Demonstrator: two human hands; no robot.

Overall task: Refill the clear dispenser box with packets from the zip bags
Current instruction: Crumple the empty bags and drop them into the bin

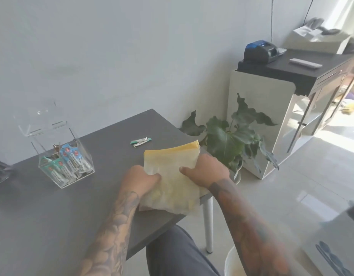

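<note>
Head cam: you've got both hands on the zip bag stack (172, 176), lying at the table's (52, 216) right edge. Your left hand (139, 181) grips the near-left side, fingers curled round it; your right hand (207, 172) pinches the right edge w/ thumb on top. Bags look sealed, yellow tops at the far end, contents blurry. Clear dispenser box (66, 160) sits well apart to the left, lid up, partly filled w/ blue and green packets (69, 162). Two loose packets (141, 141) lie between bags and wall. Judging by that, refill's partway at best; this stack's yet to be opened and emptied.
</note>
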